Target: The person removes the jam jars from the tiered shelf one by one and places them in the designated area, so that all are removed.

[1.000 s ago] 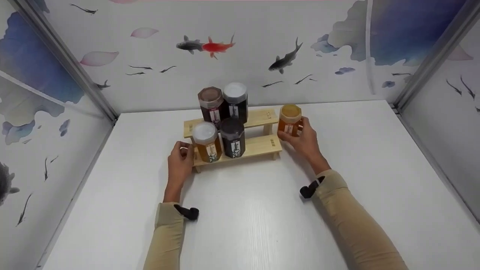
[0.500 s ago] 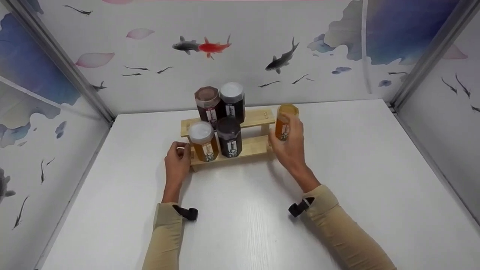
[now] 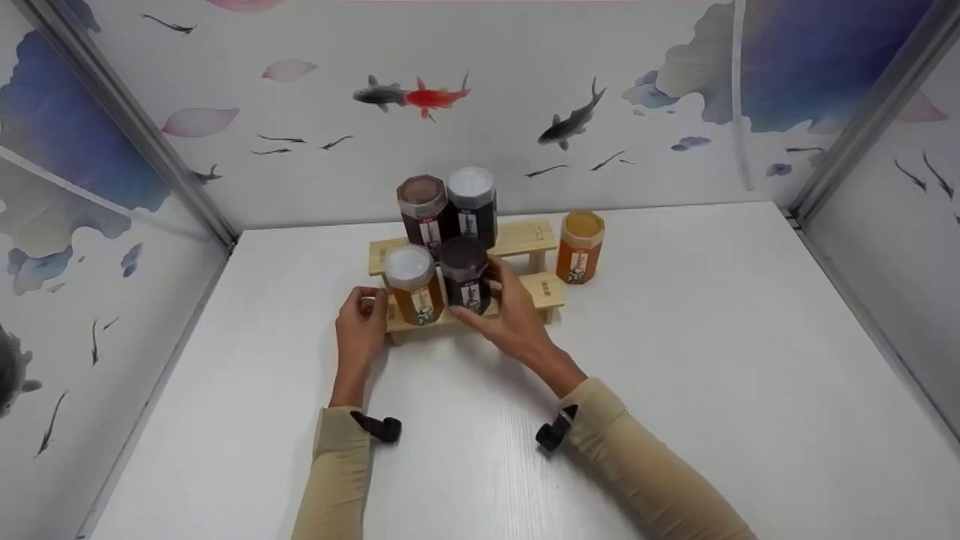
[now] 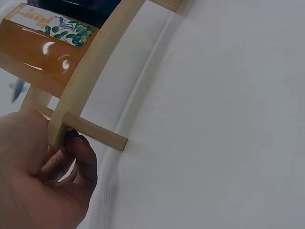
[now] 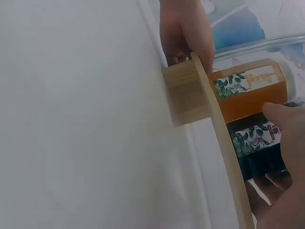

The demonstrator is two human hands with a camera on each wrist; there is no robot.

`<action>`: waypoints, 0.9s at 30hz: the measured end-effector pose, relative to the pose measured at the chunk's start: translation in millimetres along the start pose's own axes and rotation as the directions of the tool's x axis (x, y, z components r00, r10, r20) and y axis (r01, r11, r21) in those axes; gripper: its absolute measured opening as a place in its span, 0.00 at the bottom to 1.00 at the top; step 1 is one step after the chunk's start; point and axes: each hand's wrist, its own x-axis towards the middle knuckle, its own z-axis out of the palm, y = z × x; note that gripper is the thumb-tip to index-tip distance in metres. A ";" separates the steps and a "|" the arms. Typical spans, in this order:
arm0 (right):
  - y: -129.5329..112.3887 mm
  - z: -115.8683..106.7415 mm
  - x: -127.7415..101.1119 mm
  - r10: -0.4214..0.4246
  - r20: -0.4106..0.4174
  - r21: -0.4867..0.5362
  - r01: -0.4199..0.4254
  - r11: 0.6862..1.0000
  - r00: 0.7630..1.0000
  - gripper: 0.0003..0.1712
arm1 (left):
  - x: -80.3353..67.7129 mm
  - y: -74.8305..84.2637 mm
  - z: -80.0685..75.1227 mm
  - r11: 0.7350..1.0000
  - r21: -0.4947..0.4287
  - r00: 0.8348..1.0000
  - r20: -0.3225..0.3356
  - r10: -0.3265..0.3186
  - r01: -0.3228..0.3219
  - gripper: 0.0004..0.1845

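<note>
The right hand [image 3: 504,319] has left the amber hexagonal jar [image 3: 579,245] on the desk [image 3: 675,337]; its fingers [image 5: 286,119] now curl around the dark jar [image 3: 465,274] between them, while the left hand [image 3: 361,328] grips the stepped wooden rack's [image 3: 529,238] end.

Four jars [image 3: 442,240] on stepped rack [image 3: 536,238]; fifth jar [image 3: 579,245] on table [image 3: 675,360], right of rack.

**No legible text on the jar labels**

Labels present on the jars [image 3: 428,281] at frame centre of the head view, but too small to read. Leaf-and-bird print and blurred pale characters on the amber jar's label [image 4: 52,26], upper left of the left wrist view; unreadable.
</note>
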 end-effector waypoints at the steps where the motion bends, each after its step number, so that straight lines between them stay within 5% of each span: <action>1: 0.7 2.3 -0.1 0.007 -0.012 -0.011 -0.007 1.000 1.000 0.51 | 0.1 0.2 0.3 1.000 -0.004 1.000 0.001 -0.004 0.004 0.16; 14: 2.9 -1.4 -8.2 0.014 -0.105 0.088 -0.005 0.996 0.994 0.44 | -1.1 2.2 0.5 0.999 -0.026 1.000 0.004 -0.025 0.026 0.15; 27: 10.7 -36.9 -22.5 -0.012 -0.120 0.039 0.017 0.999 0.993 0.43 | 0.0 -2.1 0.1 0.999 -0.034 1.000 0.009 -0.019 0.019 0.16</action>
